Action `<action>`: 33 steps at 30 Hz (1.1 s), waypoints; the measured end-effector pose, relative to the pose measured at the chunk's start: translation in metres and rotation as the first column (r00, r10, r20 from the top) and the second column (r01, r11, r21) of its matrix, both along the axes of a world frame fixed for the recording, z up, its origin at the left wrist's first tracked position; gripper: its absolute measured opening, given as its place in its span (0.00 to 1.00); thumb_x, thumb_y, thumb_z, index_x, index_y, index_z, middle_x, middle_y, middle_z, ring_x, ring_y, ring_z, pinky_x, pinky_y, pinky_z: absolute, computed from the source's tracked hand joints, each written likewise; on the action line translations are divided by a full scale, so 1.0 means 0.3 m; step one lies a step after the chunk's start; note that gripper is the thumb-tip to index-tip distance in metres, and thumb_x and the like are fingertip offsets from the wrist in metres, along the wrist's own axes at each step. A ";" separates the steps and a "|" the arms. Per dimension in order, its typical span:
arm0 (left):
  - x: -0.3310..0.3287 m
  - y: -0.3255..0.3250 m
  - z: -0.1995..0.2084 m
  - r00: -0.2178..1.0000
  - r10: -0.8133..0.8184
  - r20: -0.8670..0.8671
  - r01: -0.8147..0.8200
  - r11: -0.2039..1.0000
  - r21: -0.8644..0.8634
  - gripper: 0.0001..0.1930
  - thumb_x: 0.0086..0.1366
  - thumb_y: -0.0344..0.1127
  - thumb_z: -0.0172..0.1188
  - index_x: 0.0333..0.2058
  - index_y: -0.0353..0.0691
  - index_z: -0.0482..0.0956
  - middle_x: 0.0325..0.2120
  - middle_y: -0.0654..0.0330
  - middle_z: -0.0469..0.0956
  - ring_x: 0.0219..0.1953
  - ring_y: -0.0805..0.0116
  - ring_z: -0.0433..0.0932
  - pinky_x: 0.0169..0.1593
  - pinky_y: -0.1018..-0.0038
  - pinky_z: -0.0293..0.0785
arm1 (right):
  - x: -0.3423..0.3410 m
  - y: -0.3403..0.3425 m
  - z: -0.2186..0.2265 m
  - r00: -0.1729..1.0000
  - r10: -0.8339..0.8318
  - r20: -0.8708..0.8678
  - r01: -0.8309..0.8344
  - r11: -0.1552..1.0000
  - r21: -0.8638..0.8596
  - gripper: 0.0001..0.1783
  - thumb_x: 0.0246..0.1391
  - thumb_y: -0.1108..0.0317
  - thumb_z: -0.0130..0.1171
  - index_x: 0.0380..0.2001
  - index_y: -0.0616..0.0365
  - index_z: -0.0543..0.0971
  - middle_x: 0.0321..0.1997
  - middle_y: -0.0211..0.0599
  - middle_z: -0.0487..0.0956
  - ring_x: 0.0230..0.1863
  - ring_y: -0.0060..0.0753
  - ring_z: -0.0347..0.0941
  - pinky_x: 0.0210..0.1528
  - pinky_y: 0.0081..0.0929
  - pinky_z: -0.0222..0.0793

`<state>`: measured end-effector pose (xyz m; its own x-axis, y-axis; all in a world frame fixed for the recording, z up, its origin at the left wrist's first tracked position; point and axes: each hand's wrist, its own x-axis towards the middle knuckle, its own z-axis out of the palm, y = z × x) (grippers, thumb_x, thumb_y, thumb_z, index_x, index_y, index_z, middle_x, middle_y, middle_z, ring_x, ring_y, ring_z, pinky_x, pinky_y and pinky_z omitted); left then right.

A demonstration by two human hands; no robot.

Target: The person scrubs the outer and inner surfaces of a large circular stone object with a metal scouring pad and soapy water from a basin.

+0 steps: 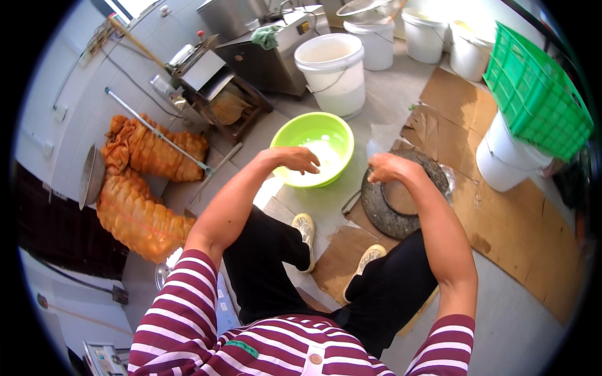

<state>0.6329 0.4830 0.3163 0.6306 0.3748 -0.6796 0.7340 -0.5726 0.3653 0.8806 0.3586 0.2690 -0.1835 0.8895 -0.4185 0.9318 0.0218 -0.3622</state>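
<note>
Lime-green, the round basin [295, 133] sits on the floor [398, 88] — left hand [301, 160] nearer, fingers loosely spread over it; right hand [387, 167] curled just right of it (whether gripping anything, I can't tell).

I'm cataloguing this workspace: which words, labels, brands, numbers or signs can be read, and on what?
None can be read.
Small yellow-and-black patch on the silver boxy steel machine: too small to read.
Grey-and-white boxy device at lower left: any markings too small or blurred.
Lime-green round plastic basin: no lettering visible.
</note>
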 end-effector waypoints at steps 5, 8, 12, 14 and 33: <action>-0.139 0.131 -0.076 0.991 0.119 -0.067 -0.116 0.992 0.044 0.29 0.67 0.49 0.53 0.60 0.34 0.68 0.53 0.49 0.75 0.45 0.58 0.80 0.52 0.63 0.74 | 0.008 -0.009 0.042 0.999 -0.002 0.032 0.002 1.000 0.000 0.22 0.48 0.59 0.63 0.39 0.69 0.80 0.42 0.55 0.81 0.45 0.49 0.79 0.45 0.40 0.74; -0.331 0.256 -0.090 0.972 0.230 -0.044 -0.224 0.967 0.120 0.26 0.66 0.47 0.56 0.56 0.35 0.73 0.50 0.51 0.78 0.42 0.60 0.80 0.47 0.65 0.77 | 0.005 -0.012 0.062 0.998 -0.044 0.043 0.046 0.997 -0.054 0.17 0.45 0.71 0.61 0.42 0.63 0.80 0.45 0.51 0.81 0.46 0.49 0.79 0.44 0.41 0.75; -0.460 0.295 -0.048 0.907 0.384 -0.173 -0.345 0.913 0.216 0.22 0.65 0.45 0.58 0.53 0.38 0.77 0.44 0.55 0.80 0.37 0.67 0.81 0.37 0.69 0.78 | 0.050 -0.007 0.021 0.989 -0.133 0.059 0.137 0.988 -0.065 0.18 0.45 0.74 0.59 0.43 0.64 0.80 0.45 0.52 0.81 0.47 0.50 0.78 0.45 0.42 0.75; -0.504 0.316 -0.085 0.877 0.441 -0.191 -0.399 0.890 0.220 0.22 0.65 0.45 0.58 0.52 0.39 0.77 0.43 0.57 0.80 0.36 0.68 0.81 0.35 0.70 0.77 | 0.053 0.009 0.004 0.987 -0.151 0.059 0.154 0.987 -0.050 0.18 0.46 0.72 0.60 0.43 0.65 0.79 0.45 0.53 0.81 0.48 0.50 0.78 0.44 0.43 0.75; -0.513 0.798 -0.728 0.532 0.839 0.116 -0.810 0.544 -0.217 0.40 0.68 0.67 0.37 0.64 0.38 0.61 0.64 0.45 0.61 0.63 0.47 0.64 0.64 0.50 0.59 | 0.107 0.835 -0.719 0.734 -0.481 -0.479 0.535 0.844 -0.028 0.34 0.58 0.48 0.54 0.46 0.77 0.74 0.44 0.66 0.78 0.47 0.58 0.77 0.51 0.42 0.70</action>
